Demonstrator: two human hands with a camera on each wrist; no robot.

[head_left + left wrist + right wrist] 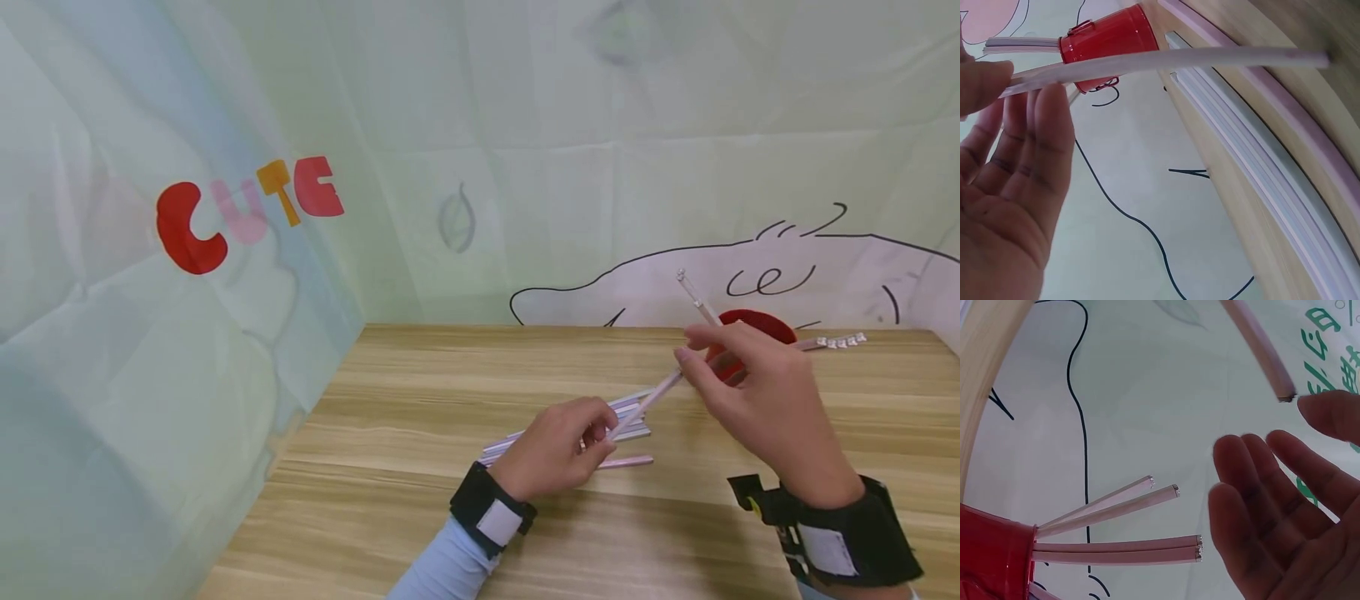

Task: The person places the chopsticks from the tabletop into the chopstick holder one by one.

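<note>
My left hand (558, 446) pinches a slim pale-pink stick (648, 402) between thumb and fingers, above a small pile of pale sticks (630, 419). In the left wrist view this stick (1179, 60) extends well beyond the fingertips. My right hand (776, 400) is raised at the stick's other end, its fingers apart. In the right wrist view the thumb is close by the stick's end (1275, 381); whether they touch is unclear. Partly hidden behind that hand stands a red bucket (750, 319). Several pink sticks (1116, 550) with glassy-looking tips jut out of it.
One pink stick (630, 462) lies apart from the pile on the wood-grain table (360, 517). Behind the table hangs a pale printed cloth (525, 208) with drawn lines, and colored letters (318, 187) show on its left side. Each wrist wears a black strap (495, 512).
</note>
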